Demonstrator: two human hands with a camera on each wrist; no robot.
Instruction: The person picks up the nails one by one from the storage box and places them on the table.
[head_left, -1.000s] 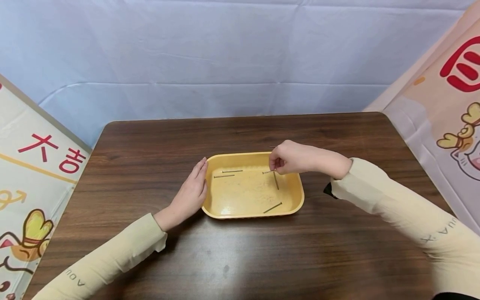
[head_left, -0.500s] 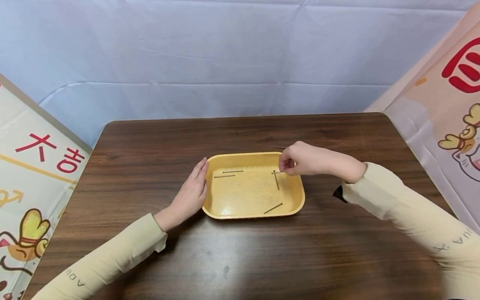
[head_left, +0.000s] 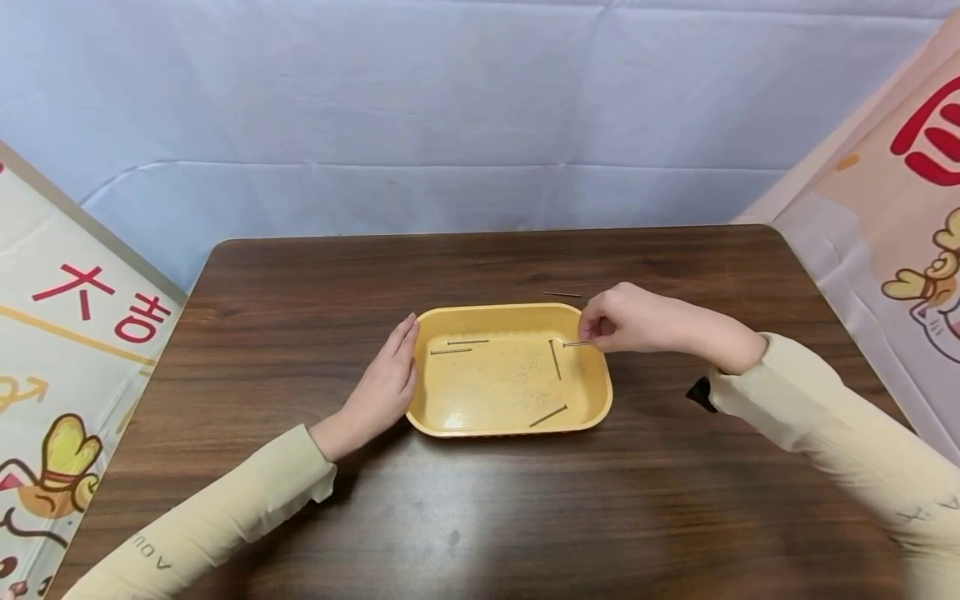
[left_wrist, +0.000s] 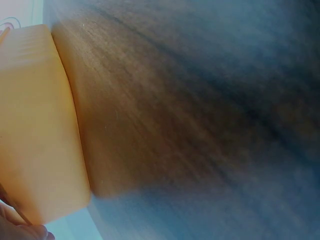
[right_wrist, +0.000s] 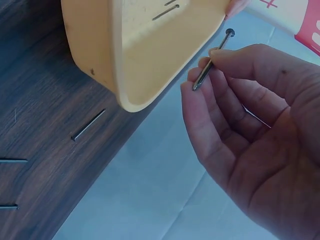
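My right hand (head_left: 637,321) pinches a nail (right_wrist: 212,62) between thumb and fingertips, over the right rim of a yellow plastic tray (head_left: 495,432). The nail's head points left, toward the inside of the tray. Along the tray's left end lies my left hand (head_left: 375,387), fingers straight against the rim; its fingertips (left_wrist: 25,231) show low in the left wrist view. Inside the tray are several nails: a pair at the left, including this upper nail (head_left: 467,342), one upright-lying nail (head_left: 555,360) at the right, and a slanted nail (head_left: 548,415) near the front.
Behind the tray a nail (head_left: 562,293) lies on the dark wooden table (head_left: 450,517). Several nails on the tabletop show in the right wrist view, among them one nail (right_wrist: 89,124) near the tray. A pale cloth (head_left: 450,117) hangs behind, with printed panels at both sides.
My right hand has moved right with the nail, from above the tray's interior to its right rim, uncovering the nail behind the tray. My left hand has stayed in place.
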